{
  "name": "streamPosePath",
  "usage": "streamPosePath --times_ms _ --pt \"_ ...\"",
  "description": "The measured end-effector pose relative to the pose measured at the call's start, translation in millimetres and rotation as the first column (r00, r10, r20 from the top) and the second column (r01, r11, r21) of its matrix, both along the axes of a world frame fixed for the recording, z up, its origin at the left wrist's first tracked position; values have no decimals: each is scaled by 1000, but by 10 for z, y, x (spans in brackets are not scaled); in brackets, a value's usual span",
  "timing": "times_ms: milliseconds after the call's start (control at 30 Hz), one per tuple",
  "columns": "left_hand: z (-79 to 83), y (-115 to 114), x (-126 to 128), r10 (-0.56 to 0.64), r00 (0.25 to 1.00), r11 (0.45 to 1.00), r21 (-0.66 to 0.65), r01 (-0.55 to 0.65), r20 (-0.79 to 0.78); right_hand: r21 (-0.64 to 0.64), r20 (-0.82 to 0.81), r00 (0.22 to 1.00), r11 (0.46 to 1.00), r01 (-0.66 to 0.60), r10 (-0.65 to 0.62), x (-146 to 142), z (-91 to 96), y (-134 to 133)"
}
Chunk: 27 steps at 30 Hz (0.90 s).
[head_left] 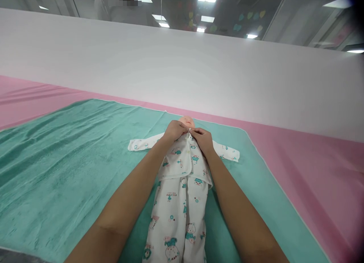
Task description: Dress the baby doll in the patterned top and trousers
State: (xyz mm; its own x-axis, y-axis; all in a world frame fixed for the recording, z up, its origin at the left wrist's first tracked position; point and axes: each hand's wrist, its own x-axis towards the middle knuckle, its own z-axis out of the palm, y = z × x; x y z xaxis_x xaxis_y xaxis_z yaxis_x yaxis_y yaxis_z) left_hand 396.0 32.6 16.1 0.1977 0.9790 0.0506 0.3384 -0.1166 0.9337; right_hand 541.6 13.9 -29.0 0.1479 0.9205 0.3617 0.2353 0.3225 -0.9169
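Note:
A baby doll (187,121) lies on its back, dressed in a white printed long-sleeved top (179,160) and matching trousers (173,217). Its sleeves stretch out to both sides. At the neck, my left hand (175,130) pinches one edge of the collar. Just beside it, my right hand (203,139) pinches the other edge, so the fingertips nearly meet under the doll's chin. Below them the front edges of the top overlap down the chest. My fingers hide the exact fastening at the collar.
A green blanket (85,172) with some wrinkles on its left side lies under the doll. Pink sheeting (318,179) shows around it. Behind stands a white wall (182,73) with a glassy panel (227,12) above, in which a person and ceiling lights appear.

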Motion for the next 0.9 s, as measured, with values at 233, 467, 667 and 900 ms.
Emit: streamPosePath --times_ms 233,467,667,900 --pt "26 -26 -10 1 999 1000 29 1 -52 58 24 999 998 -31 30 39 -56 28" --pt "21 -36 -18 -51 998 998 22 52 -32 41 -33 998 998 -49 50 48 -75 94" --pt "33 -16 94 69 960 981 192 -16 -271 20 17 998 998 -57 56 55 -63 87" --pt "-65 96 227 164 857 952 307 -7 -489 24 4 997 997 -74 74 41 -72 110"
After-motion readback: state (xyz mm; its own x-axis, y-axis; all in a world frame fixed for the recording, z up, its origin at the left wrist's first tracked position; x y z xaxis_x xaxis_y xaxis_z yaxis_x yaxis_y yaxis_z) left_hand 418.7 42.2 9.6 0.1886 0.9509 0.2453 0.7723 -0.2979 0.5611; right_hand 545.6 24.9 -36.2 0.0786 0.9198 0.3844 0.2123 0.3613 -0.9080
